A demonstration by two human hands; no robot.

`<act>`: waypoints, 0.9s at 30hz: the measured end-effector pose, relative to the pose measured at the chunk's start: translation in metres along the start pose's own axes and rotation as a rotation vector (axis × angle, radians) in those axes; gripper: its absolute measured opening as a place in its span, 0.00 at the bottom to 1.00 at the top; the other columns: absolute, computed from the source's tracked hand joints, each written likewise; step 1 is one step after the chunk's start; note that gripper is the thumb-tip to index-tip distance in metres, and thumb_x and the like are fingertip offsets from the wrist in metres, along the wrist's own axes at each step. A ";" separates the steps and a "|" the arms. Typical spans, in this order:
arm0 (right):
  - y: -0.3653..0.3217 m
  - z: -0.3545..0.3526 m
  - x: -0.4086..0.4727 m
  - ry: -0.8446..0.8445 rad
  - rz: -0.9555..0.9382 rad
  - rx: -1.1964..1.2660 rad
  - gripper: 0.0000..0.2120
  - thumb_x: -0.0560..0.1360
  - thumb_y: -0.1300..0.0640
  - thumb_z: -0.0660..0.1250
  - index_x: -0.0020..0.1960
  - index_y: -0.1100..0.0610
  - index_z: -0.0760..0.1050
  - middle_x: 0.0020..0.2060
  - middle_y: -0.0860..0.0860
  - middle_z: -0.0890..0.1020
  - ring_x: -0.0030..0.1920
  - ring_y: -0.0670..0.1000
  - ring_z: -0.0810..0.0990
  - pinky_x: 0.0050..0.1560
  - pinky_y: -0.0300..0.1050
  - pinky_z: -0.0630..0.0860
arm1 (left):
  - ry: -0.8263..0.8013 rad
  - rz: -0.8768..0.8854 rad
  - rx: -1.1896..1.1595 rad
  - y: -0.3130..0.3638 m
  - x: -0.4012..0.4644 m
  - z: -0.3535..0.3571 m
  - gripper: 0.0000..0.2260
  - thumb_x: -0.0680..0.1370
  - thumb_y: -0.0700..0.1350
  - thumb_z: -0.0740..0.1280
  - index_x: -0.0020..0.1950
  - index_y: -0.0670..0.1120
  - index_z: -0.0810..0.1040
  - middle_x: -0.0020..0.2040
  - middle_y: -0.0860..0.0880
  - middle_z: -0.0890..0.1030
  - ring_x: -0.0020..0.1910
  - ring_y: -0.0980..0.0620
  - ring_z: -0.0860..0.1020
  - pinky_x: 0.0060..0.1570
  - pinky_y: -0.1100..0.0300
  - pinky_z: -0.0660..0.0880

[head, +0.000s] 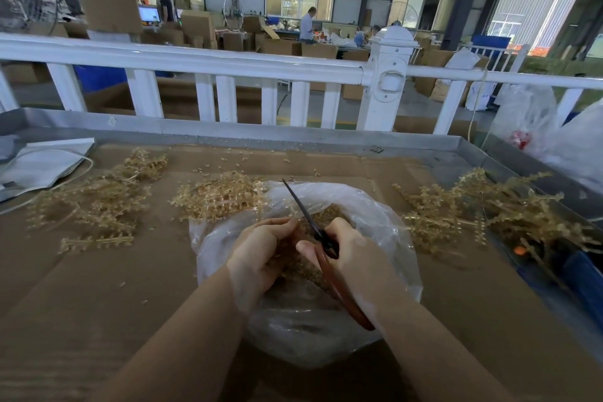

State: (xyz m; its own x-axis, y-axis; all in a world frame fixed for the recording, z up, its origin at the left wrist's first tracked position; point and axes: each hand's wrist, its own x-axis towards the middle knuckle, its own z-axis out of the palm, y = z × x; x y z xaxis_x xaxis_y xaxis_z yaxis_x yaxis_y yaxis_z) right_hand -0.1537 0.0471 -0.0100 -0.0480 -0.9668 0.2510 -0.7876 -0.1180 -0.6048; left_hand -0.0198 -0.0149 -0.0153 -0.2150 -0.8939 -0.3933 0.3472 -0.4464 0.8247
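Over an open clear plastic bag (385, 238) at the middle of the table, my right hand (352, 254) grips red-handled scissors (329, 264); their dark blades point up and away. My left hand (261, 254) curls around a clump of small amber plastic pieces (293, 266) held above the bag, close against the scissors. The bag holds more of the same loose pieces. What lies between the blades is hidden by my fingers.
Piles of amber plastic sprue branches lie at the left (94, 202), behind the bag (218, 196) and at the right (489, 212). Cardboard (98, 287) lines the metal-rimmed table (293, 135). A white bag (42, 163) lies far left. A white railing (228, 62) runs behind.
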 end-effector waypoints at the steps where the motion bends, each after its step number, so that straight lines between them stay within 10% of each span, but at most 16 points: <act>1: 0.000 -0.001 -0.001 0.030 0.003 0.048 0.14 0.74 0.38 0.64 0.46 0.49 0.69 0.34 0.43 0.75 0.34 0.38 0.76 0.32 0.29 0.67 | 0.000 -0.003 -0.023 0.000 0.000 0.000 0.04 0.75 0.38 0.68 0.48 0.40 0.80 0.41 0.41 0.82 0.40 0.44 0.81 0.36 0.53 0.77; 8: 0.004 -0.009 0.001 0.114 0.085 0.245 0.12 0.72 0.48 0.72 0.49 0.45 0.70 0.40 0.39 0.76 0.42 0.38 0.76 0.39 0.27 0.70 | -0.198 -0.040 -0.293 0.009 -0.007 -0.004 0.23 0.75 0.60 0.64 0.39 0.39 0.81 0.31 0.45 0.79 0.30 0.50 0.76 0.37 0.56 0.77; 12: 0.002 -0.007 0.001 0.161 0.087 0.284 0.11 0.73 0.52 0.72 0.49 0.45 0.70 0.42 0.40 0.77 0.42 0.38 0.76 0.40 0.26 0.70 | -0.447 0.053 -0.108 0.012 -0.014 -0.004 0.10 0.71 0.43 0.66 0.35 0.42 0.84 0.36 0.46 0.82 0.35 0.49 0.80 0.38 0.57 0.77; 16: 0.000 -0.006 0.000 0.169 0.083 0.310 0.11 0.74 0.54 0.71 0.50 0.46 0.71 0.45 0.44 0.80 0.44 0.39 0.77 0.41 0.24 0.71 | -0.304 0.033 -0.047 0.008 -0.011 -0.005 0.21 0.68 0.36 0.65 0.60 0.34 0.76 0.49 0.40 0.79 0.45 0.45 0.79 0.46 0.53 0.76; 22: 0.000 -0.003 -0.002 0.264 0.061 0.306 0.10 0.74 0.59 0.71 0.52 0.50 0.74 0.40 0.39 0.77 0.42 0.35 0.75 0.42 0.22 0.70 | -0.147 0.084 0.007 0.001 -0.007 -0.004 0.12 0.75 0.48 0.67 0.51 0.40 0.80 0.44 0.46 0.84 0.41 0.51 0.84 0.42 0.56 0.79; 27: 0.001 -0.003 0.000 0.333 0.100 0.339 0.10 0.73 0.58 0.72 0.53 0.51 0.75 0.39 0.39 0.78 0.45 0.43 0.80 0.47 0.35 0.77 | -0.186 -0.033 0.015 0.007 -0.011 -0.001 0.25 0.78 0.61 0.58 0.56 0.41 0.78 0.49 0.45 0.85 0.45 0.49 0.84 0.46 0.52 0.76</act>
State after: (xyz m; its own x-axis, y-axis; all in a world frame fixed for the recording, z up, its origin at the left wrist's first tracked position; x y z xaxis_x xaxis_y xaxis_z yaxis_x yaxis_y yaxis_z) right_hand -0.1559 0.0481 -0.0085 -0.3513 -0.8585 0.3736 -0.5267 -0.1487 -0.8369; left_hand -0.0144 -0.0084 -0.0059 -0.3914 -0.8552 -0.3396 0.3239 -0.4735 0.8191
